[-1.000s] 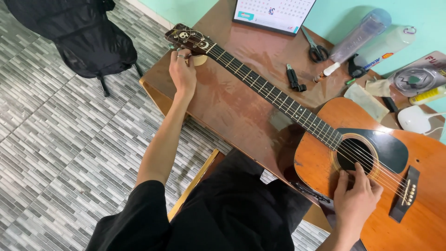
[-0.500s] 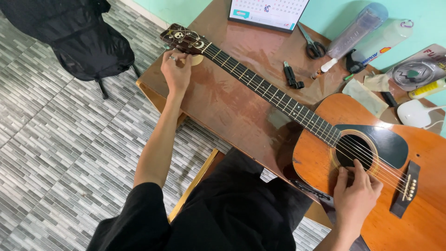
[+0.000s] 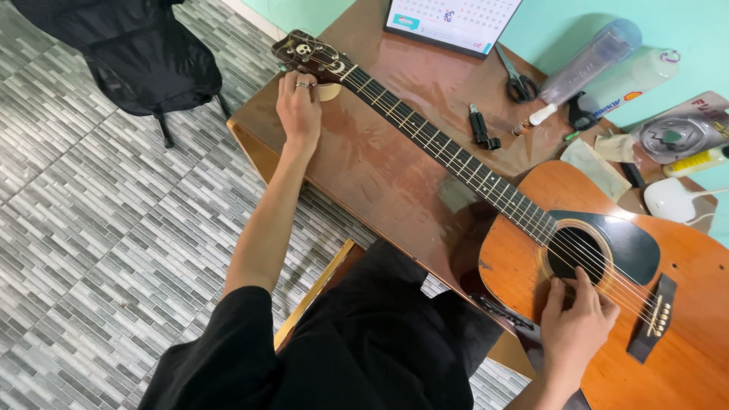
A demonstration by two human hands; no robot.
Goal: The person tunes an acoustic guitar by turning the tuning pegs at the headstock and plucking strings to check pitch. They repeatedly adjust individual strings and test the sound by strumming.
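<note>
An orange-brown acoustic guitar with a black pickguard (image 3: 524, 250) lies face up across a glossy reddish-brown wooden table (image 3: 380, 163), its body at the lower right of the frame and its dark headstock (image 3: 307, 53) reaching toward the upper left. The left hand (image 3: 298, 106) rests at the headstock end, fingers curled by the near-side tuning pegs; whether they pinch a peg or only touch it I cannot tell. The right hand (image 3: 573, 323) sits at the lower edge of the round soundhole, holding nothing, fingertips spread loosely onto the strings. Beyond the neck, toward the upper middle, lie a small black peg-shaped tool (image 3: 482, 127) and black-handled scissors (image 3: 518, 80); a clear plastic bottle (image 3: 588, 61) leans against the turquoise wall at the upper right, and a white computer mouse (image 3: 672, 199) sits at the right edge. The likely risks, as I judge them — a peg turned too far could snap a string toward the plucking fingers, and the headstock overhangs the table corner, so a push could slide the guitar.
</note>
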